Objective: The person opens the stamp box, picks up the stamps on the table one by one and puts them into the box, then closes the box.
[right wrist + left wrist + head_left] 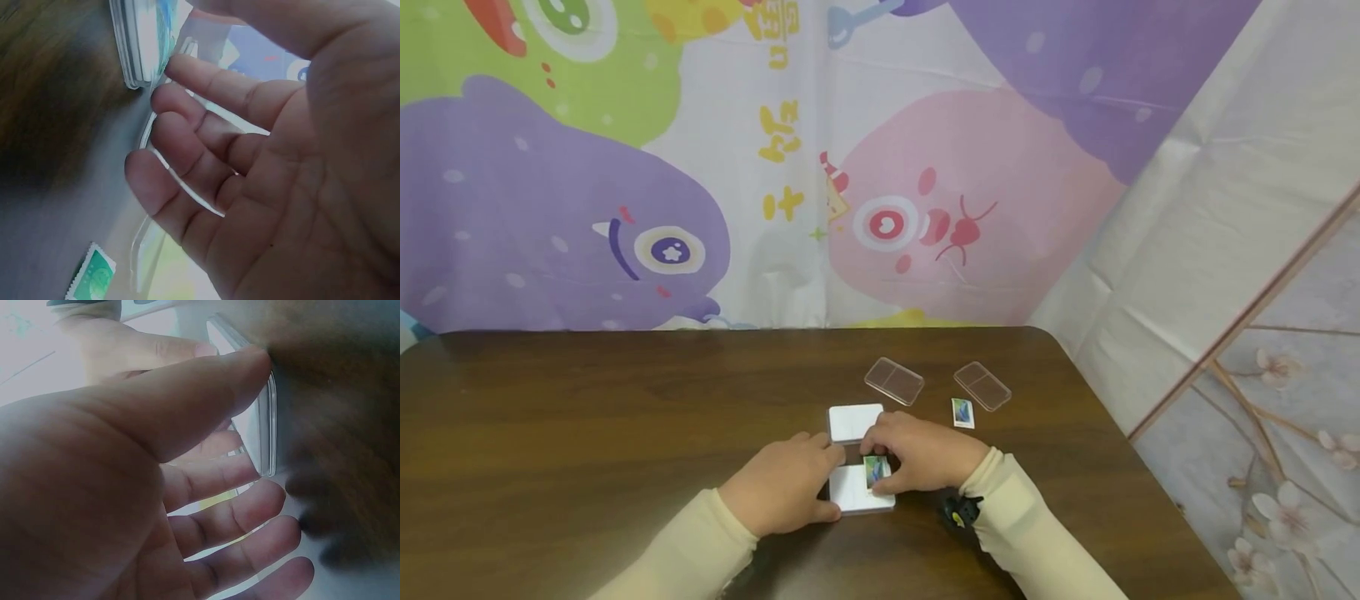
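Observation:
On the table lies a shallow clear plastic case (847, 493) filled with a white insert. My left hand (781, 485) steadies its left end, thumb at the near edge and index finger at the far edge; in the left wrist view the case (267, 434) sits between those two digits. A small colourful postage stamp (876, 472) lies over the white insert, pinched by its edges between the thumb and fingers of my right hand (928, 452). Just beyond is a second white-filled case (853, 422), close to the right fingertips.
Two clear lids (895, 382) (982, 386) lie farther back on the brown table (587, 417). Another stamp (962, 412) rests right of the right hand, its perforated edge plain in the right wrist view. A cartoon-printed cloth (775, 275) hangs behind the table.

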The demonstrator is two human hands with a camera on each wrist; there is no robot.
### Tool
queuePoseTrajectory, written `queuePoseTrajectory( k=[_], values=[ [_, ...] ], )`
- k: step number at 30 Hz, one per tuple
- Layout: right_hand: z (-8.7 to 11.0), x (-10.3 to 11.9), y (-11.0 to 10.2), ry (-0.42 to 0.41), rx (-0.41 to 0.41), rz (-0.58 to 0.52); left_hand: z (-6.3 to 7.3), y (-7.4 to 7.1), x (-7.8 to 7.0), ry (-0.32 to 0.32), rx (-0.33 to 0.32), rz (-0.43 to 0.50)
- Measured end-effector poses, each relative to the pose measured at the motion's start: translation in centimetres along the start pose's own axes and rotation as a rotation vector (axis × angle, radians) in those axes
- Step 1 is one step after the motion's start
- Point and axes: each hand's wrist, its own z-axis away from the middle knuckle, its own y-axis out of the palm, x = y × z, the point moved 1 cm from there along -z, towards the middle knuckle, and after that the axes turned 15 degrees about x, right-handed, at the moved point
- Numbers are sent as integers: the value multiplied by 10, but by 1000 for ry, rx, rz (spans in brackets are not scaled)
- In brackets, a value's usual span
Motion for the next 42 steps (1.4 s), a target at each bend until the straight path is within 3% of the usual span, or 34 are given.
queuePoseTrajectory(
  k=[6,17,23,42],
  values=[
    [0,3,-1,23,28,-1,0,0,0,7,-5,2],
    [2,2,-4,-57,26,-31,0,-1,-1,-7,8,17],
    [4,0,-5,5,6,-46,0,-2,-1,0,5,14],
    [0,4,-1,-17,55,-54,0,-1,0,-12,26,42]
  ],
)
